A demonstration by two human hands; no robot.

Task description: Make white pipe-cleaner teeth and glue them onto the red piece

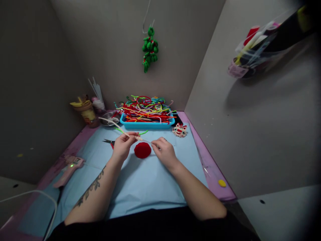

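Note:
A cream pipe cleaner point(110, 121) is pinched in the fingers of my left hand point(121, 146), its loose end sticking up to the left. From that hand a thin, straight rod or wire point(146, 141) runs to my right hand point(165, 153), whose fingers are closed on its other end. The cream strand seems to be wrapped around the rod near my left fingertips. Below the gap between the hands lies a round red fuzzy disc point(142, 150). Scissors point(108, 142) with red handles lie partly hidden behind my left wrist. A bright green pipe cleaner point(143, 132) lies behind my left hand.
A blue tray point(147, 126) heaped with coloured pipe cleaners stands at the back. Left of it are a metal bowl point(107, 121) and a pot point(87, 113). A pink glue gun point(69, 171) lies left, a cream-and-red face ornament point(180, 130) right, and a yellow disc point(222, 183) near the right edge.

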